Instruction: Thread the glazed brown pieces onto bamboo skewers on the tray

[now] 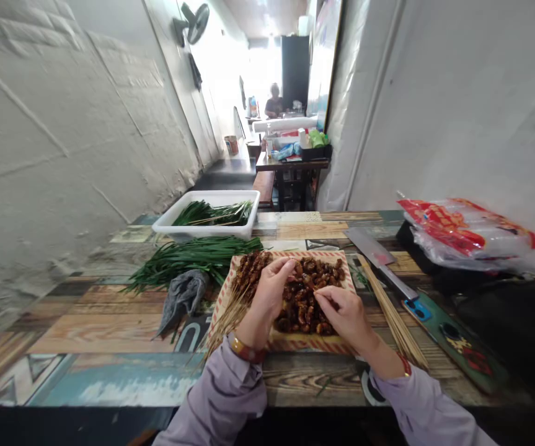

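Note:
Over a tray with a red-striped rim (pixel 295 344), my left hand (pixel 267 294) is closed in a pinch; what its fingertips hold is too small to make out. My right hand (pixel 344 313) pinches what looks like a thin skewer with brown meat by the left fingertips. Loose pieces of dark, glossy marinated meat (pixel 307 306) lie beneath both hands. Filled meat skewers (pixel 251 272) are stacked at the tray's left, their bare sticks (pixel 230 316) pointing toward me. A bundle of bare bamboo skewers (pixel 390 310) rests right of the tray.
Green chives (pixel 188 260) and a grey cloth (pixel 183 300) lie left of the tray. Behind stands a white bin (pixel 202 232) of greens. A cleaver (pixel 374 254), a phone-like green object (pixel 453 341) and red plastic packages (pixel 467 226) are on the right. A person (pixel 274 105) is far back.

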`<state>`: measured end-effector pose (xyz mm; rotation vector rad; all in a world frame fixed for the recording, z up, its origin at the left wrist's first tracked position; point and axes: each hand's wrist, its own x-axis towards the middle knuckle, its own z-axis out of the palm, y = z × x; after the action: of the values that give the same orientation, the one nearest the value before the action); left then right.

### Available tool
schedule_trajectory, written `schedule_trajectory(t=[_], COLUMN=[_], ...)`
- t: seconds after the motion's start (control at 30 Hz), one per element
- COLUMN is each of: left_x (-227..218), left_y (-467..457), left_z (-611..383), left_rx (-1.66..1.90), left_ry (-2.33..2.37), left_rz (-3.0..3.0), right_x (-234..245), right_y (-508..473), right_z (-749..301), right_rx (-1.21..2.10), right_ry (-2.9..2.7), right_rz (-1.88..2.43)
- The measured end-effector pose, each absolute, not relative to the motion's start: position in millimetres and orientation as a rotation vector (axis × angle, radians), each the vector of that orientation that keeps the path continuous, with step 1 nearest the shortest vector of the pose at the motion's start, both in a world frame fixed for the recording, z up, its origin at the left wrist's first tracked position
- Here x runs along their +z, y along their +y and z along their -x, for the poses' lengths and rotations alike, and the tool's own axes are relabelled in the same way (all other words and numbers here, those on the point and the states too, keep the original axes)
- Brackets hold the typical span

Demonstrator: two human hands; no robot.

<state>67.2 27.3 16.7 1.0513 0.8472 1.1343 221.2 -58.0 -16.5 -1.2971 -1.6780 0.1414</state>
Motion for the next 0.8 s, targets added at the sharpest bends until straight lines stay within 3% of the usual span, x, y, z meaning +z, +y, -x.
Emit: schedule_trajectory(t=[0.2, 0.33, 0.53, 0.8], left_x=[16.7, 12.3, 8.3, 11.2], left_y=[29.1, 36.1, 29.7, 27.3], left_z=[-65.0, -59.8, -58.8, -61.2], left_rx=[1.106, 1.109, 0.589, 0.315], left_ry=[0.852, 0.977, 1.32, 1.387], left_rz=[-1.126, -1.585, -2.504, -2.8], right_x=[-15.1, -16.2, -18.3, -18.8], right_y=[-60.2, -58.6, -57.9, -57.6], right_z=[-223.7, -228.3, -229.8, -229.7], right_rx=[0.131, 0.084, 0.063, 0.09], right_ry=[-1.634, -1.565, -1.592, -1.589], right_rz=[1.336, 1.394, 1.402, 1.411])
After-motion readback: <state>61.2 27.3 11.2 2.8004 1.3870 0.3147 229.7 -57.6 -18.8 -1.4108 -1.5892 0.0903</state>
